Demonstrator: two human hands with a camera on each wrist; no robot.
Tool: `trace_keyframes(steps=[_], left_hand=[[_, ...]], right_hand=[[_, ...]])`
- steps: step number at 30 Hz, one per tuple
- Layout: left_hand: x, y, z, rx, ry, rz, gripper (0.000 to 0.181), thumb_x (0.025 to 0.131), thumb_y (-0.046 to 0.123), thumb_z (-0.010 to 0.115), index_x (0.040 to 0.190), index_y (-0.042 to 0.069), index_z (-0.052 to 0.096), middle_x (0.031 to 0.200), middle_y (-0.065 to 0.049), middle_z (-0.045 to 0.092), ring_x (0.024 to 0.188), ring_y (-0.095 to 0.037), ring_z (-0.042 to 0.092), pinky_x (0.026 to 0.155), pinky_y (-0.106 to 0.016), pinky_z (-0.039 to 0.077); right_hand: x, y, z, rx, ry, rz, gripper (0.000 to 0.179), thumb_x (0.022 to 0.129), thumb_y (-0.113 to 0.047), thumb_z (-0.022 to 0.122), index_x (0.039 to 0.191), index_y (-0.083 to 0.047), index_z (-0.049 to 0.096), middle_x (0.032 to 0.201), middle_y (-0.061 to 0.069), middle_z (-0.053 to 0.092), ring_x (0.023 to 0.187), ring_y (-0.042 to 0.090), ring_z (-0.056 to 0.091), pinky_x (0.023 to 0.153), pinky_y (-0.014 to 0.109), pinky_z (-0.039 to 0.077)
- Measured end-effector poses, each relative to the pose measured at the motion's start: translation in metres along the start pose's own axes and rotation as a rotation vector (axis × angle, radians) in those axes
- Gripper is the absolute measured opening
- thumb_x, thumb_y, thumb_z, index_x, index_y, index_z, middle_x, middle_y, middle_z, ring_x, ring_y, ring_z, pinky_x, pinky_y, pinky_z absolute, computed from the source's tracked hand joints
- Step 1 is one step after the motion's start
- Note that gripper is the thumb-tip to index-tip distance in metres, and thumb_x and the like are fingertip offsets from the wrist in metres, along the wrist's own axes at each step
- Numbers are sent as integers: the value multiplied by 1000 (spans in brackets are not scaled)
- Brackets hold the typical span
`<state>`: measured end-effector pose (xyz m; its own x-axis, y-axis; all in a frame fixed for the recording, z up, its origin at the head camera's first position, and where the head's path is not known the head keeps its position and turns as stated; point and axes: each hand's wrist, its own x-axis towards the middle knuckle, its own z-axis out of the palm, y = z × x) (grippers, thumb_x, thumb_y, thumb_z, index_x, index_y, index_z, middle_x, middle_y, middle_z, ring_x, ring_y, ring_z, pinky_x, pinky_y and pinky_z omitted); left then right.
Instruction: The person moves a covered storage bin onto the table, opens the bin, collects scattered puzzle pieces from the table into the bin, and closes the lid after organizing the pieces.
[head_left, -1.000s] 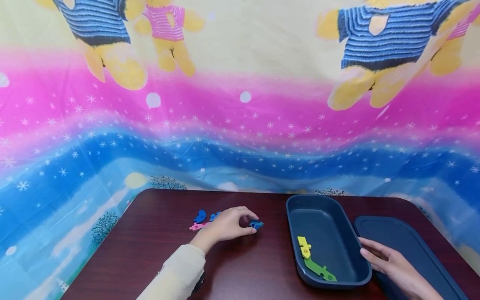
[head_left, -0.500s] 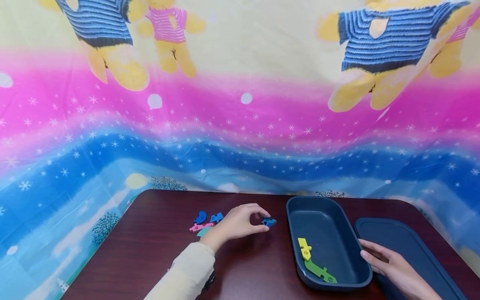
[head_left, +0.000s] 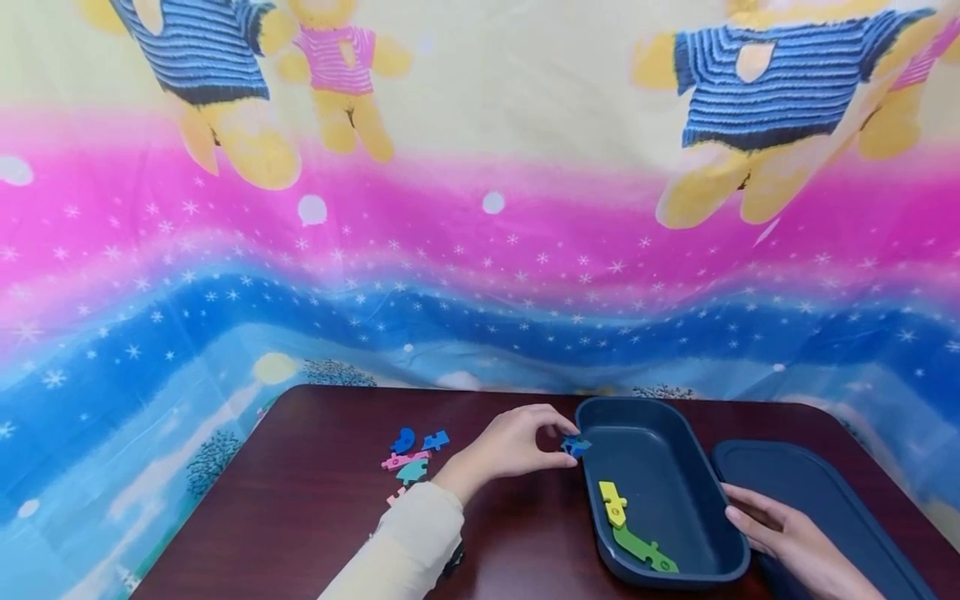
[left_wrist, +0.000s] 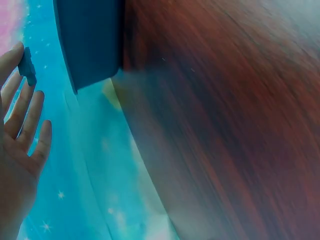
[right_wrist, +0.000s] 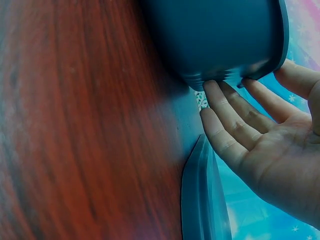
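Observation:
My left hand (head_left: 517, 446) pinches a small blue puzzle piece (head_left: 576, 446) between thumb and fingers. It is at the left rim of a dark blue-grey box (head_left: 660, 454), and in the left wrist view the piece (left_wrist: 27, 67) sits between thumb and index finger. Inside the box lie a yellow puzzle piece (head_left: 611, 502) and a green one (head_left: 643, 550), end to end along the left wall. On the box's right side, my right hand (head_left: 787, 533) touches the outer wall with nearly straight fingers (right_wrist: 227, 107), its thumb at the rim.
Left on the dark wooden table (head_left: 300, 500) lie a dark blue piece (head_left: 402, 441), a lighter blue piece (head_left: 435, 440), a pink piece (head_left: 405, 460) and a teal piece (head_left: 412, 472). A pale pink piece (head_left: 396, 496) is partly behind the left sleeve. The box's lid (head_left: 795, 467) lies at right.
My left hand has carried the blue piece rightward to the box's left rim, uncovering the teal and pale pink pieces. My right hand has stayed at the box's side.

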<state>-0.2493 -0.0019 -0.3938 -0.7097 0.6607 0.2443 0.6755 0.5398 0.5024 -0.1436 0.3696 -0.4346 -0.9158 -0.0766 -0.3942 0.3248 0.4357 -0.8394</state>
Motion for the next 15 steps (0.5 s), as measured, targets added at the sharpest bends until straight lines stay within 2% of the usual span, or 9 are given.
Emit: trace_keyframes(steps=[10, 15], left_hand=[[16, 13, 14, 13, -46, 35, 37, 87, 43, 76, 120, 29, 70, 113, 11, 65, 93, 6, 54, 79, -17, 46], [19, 16, 19, 11, -58, 26, 36, 87, 42, 75, 121, 30, 69, 115, 15, 63, 96, 5, 56, 81, -18, 46]], right_hand=[[-1, 1, 1, 13, 13, -12, 82, 102, -47, 50, 153, 9, 18, 148, 38, 31, 125, 47, 49, 93, 42, 51], [-2, 0, 1, 9, 16, -14, 83, 102, -47, 50, 153, 9, 18, 149, 38, 29, 126, 49, 47, 94, 42, 51]])
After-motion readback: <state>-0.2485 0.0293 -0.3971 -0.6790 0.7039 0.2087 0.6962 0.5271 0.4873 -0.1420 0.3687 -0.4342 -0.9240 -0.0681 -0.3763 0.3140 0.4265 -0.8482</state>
